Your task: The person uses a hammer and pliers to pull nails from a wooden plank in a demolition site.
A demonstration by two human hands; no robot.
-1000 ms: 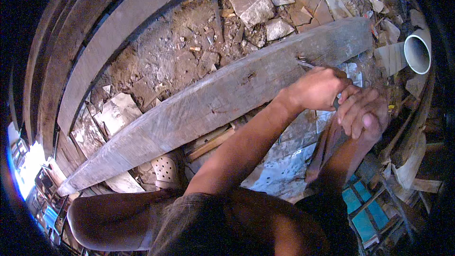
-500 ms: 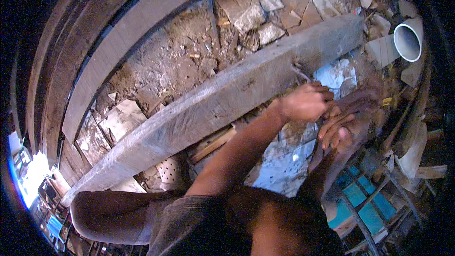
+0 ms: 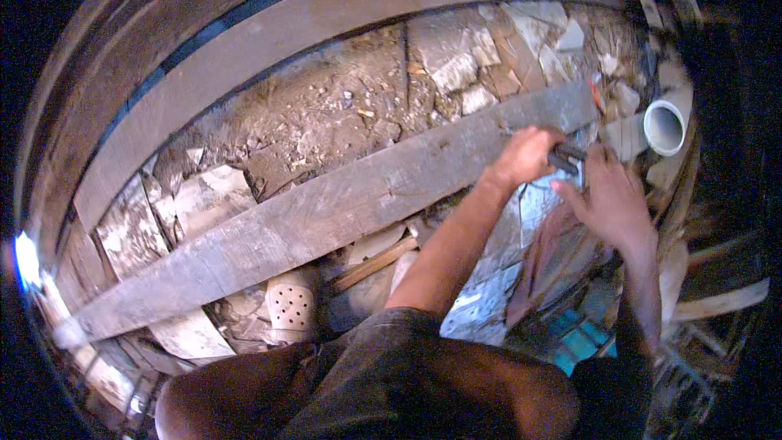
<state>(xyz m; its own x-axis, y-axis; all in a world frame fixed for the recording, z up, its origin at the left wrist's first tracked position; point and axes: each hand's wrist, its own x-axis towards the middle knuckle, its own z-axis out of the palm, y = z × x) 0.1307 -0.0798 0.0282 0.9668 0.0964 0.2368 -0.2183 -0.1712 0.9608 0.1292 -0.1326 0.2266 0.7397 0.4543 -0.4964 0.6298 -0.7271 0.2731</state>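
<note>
My left hand (image 3: 528, 156) is closed around a short, dark rod-like piece (image 3: 568, 156) above the right part of a long wooden beam (image 3: 326, 208). What kind of thing it is, I cannot make out. Close to its far end is my right hand (image 3: 615, 200), thumb spread away from the fingers; blur hides whether the fingertips touch the piece. A thin brownish cloth (image 3: 547, 257) hangs below my right hand. A small dark bit (image 3: 503, 125) sticks up from the beam beside my left hand.
A white pipe end (image 3: 665, 128) stands at the right. Broken tiles (image 3: 456, 73) and dirt lie beyond the beam. Curved planks (image 3: 269, 49) run along the far left. My foot in a pale, holed clog (image 3: 291, 307) is near the beam, beside a wood strip (image 3: 375, 262).
My hands have moved apart; the right one has lifted off the cloth and moved right. The dark piece now shows in my left hand. The whole view has shifted and turned.
</note>
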